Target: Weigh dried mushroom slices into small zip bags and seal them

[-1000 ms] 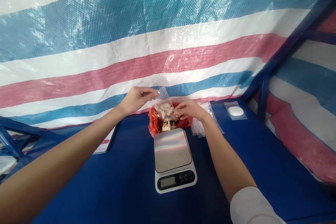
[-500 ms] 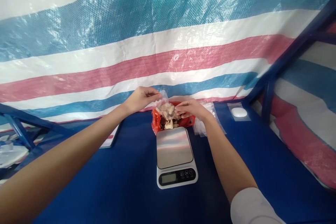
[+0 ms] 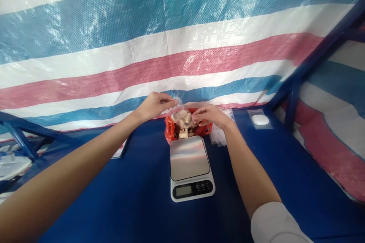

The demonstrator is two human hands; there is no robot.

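What lies inside the clear bag and what shows through it from behind, I can't separate; the pale pieces overlap too much to count. The bag is at 12 o'clock from the scale, over the open red bag, whose far side is partly covered. The fingers of my left hand are pinched together on its upper edge; those of my right hand are half curled at its 3 o'clock side, whether gripping I can't tell. My right wrist hides part of some flat clear bags, number unclear. My left forearm cuts off one flat white-faced item at 9 to 10 o'clock from the scale. I count one scale, its three buttons, one red bag, and one white rounded object at 2 o'clock on the desk.
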